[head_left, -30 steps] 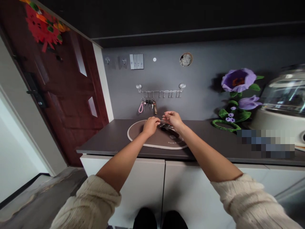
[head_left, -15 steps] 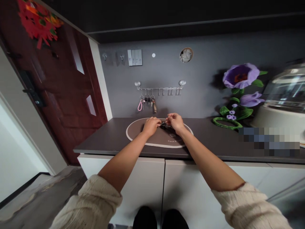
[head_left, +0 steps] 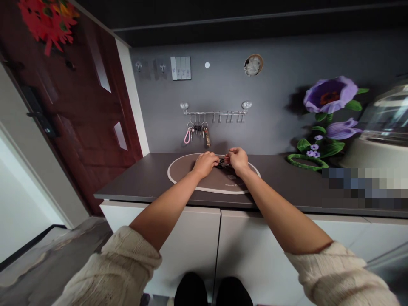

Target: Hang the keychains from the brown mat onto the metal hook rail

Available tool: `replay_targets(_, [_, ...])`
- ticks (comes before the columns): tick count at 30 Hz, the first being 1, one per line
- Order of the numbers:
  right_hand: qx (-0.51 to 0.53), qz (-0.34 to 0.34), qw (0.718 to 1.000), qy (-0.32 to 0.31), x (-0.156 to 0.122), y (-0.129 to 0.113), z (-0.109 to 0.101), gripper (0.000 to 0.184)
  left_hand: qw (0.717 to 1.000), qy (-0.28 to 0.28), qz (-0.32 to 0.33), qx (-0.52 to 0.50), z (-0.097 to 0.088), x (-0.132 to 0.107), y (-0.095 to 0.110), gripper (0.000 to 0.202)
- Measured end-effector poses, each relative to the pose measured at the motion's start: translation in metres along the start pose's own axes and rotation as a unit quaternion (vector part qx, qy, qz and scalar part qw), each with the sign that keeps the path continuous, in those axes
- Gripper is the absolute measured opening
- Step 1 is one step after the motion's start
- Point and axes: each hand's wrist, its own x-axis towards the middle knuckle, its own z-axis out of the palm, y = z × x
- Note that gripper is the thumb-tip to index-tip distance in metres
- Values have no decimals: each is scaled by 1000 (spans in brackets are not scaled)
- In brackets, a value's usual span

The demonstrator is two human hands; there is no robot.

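Note:
Both my arms reach forward over a dark counter (head_left: 143,182). My left hand (head_left: 205,163) and my right hand (head_left: 238,160) are closed, pinching a small bunch of keys (head_left: 222,162) between them, just above an oval brown mat (head_left: 191,178) with a pale rim. On the grey wall behind hangs a metal hook rail (head_left: 213,113), with several keys and a pink loop (head_left: 196,132) dangling at its left end. The hooks to the right of those are bare.
A dark red door (head_left: 79,110) stands at the left. Purple artificial flowers (head_left: 328,114) and a large white appliance (head_left: 382,136) occupy the counter's right side. White cabinet doors (head_left: 197,246) are below. Light switches (head_left: 180,68) are on the wall.
My hands have drawn closer together around the keys, and the view has tilted slightly upward and left. The keys on the rail have not moved.

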Motion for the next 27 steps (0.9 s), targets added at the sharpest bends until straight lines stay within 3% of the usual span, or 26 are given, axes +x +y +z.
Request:
replay_targets(8, [0, 11, 1000, -4, -3, -2, 0, 21, 1000, 13, -13, -2, -3, 0, 0, 12])
replay_targets(18, [-28, -25, 999, -15, 2, 6, 1, 18, 995, 48, -62, -57, 3, 3, -7, 17])
replay_targets(27, [-114, -106, 987, -46, 5, 8, 1, 12, 964, 121, -114, -209, 4, 8, -12, 13])
